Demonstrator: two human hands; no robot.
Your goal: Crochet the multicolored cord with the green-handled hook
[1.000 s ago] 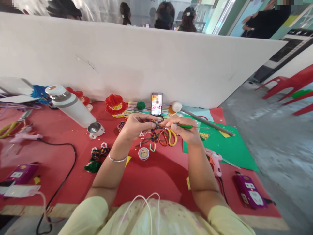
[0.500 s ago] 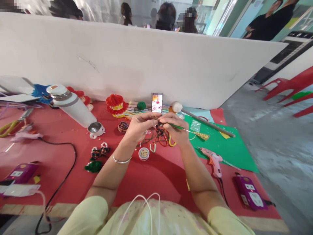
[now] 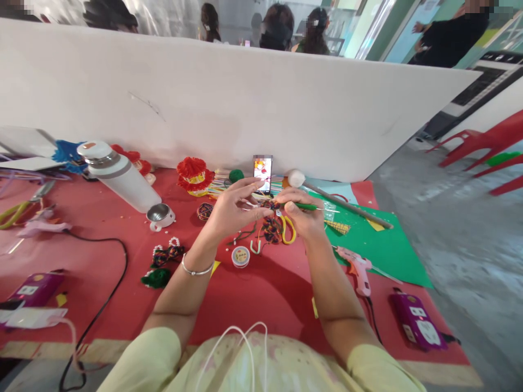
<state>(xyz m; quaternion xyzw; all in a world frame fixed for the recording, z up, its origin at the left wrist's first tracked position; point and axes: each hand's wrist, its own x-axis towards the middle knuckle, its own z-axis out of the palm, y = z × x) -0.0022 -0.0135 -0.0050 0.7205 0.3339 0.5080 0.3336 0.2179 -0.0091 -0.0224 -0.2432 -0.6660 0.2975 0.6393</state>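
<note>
My right hand [image 3: 304,212] is closed around a green-handled crochet hook [image 3: 308,207], its thin metal shaft pointing right. Dark multicoloured crocheted yarn [image 3: 269,205] lies between my two hands at the hook's left end. My left hand [image 3: 235,207] has its thumb against that yarn, its index finger raised in front of the lit phone [image 3: 263,169]. How its other fingers grip is partly hidden. Below hang or lie more multicoloured yarn [image 3: 272,231] and yellow-handled scissors [image 3: 289,231]; I cannot tell whether the yarn pieces join.
A small round tub [image 3: 241,256] stands before my hands. To the left are a metal cup [image 3: 160,216], a white flask [image 3: 122,177] and beaded yarn pieces [image 3: 167,255]. A pink glue gun [image 3: 357,267] lies right, near a purple power box [image 3: 417,321]. A white board [image 3: 245,103] stands behind.
My hands have drawn slightly apart, the right one shifting right with the hook, now more level. My left fingers have spread and the index finger has risen over the phone.
</note>
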